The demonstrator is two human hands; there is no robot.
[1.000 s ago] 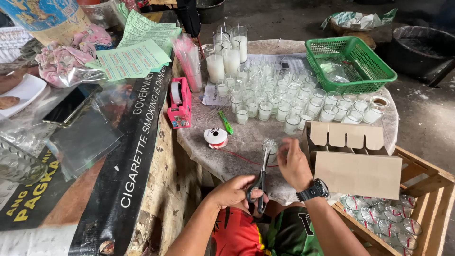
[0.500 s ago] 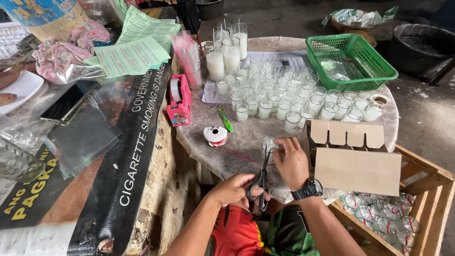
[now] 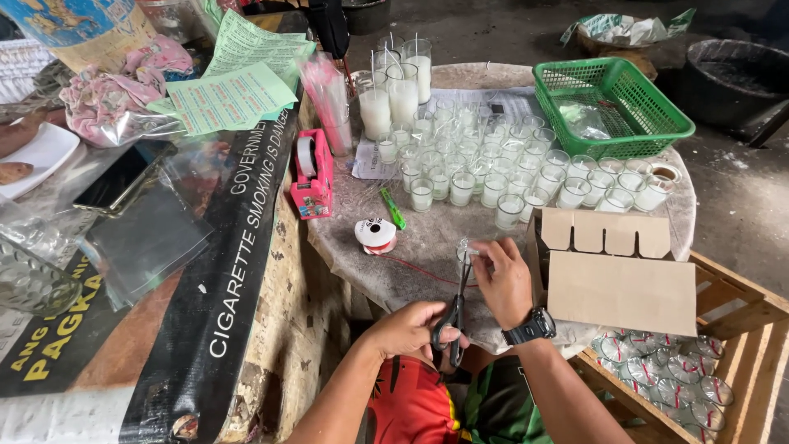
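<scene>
A small wrapped glass (image 3: pixel 467 256) sits at the near edge of the round table (image 3: pixel 411 247), pinched at its top between the fingers of the right hand (image 3: pixel 503 279), which wears a dark wristwatch (image 3: pixel 530 327). The left hand (image 3: pixel 411 329) is closed through the handles of a pair of scissors (image 3: pixel 456 311), whose blades point up toward the glass; we cannot tell whether the blades are parted or together. A thin red ribbon (image 3: pixel 415 267) trails across the tabletop from the glass toward a white spool (image 3: pixel 376 234) just to the left, with a green marker (image 3: pixel 393 208) beyond it and a pink tape dispenser (image 3: pixel 312 174) at the table's left edge. By our reading, the work is partly done: a wooden crate (image 3: pixel 699 362) at lower right already holds a layer of wrapped glasses tied in red (image 3: pixel 666 378), while dozens of small wax-filled glasses (image 3: pixel 493 164) stand unwrapped in rows across the middle of the table, with a few tall ones (image 3: pixel 394 90) behind them, so much seems left. A cardboard divider (image 3: pixel 616 271) leans just beside the right hand, and a green plastic basket (image 3: pixel 612 107) rests at the far right. To the left, a cluttered counter carries green leaflets (image 3: pixel 238 82), clear plastic bags (image 3: pixel 148 238), a phone (image 3: pixel 123 177) and a black banner (image 3: pixel 222 279) hanging down its front. The floor beyond is bare, grey concrete (image 3: pixel 740 189).
</scene>
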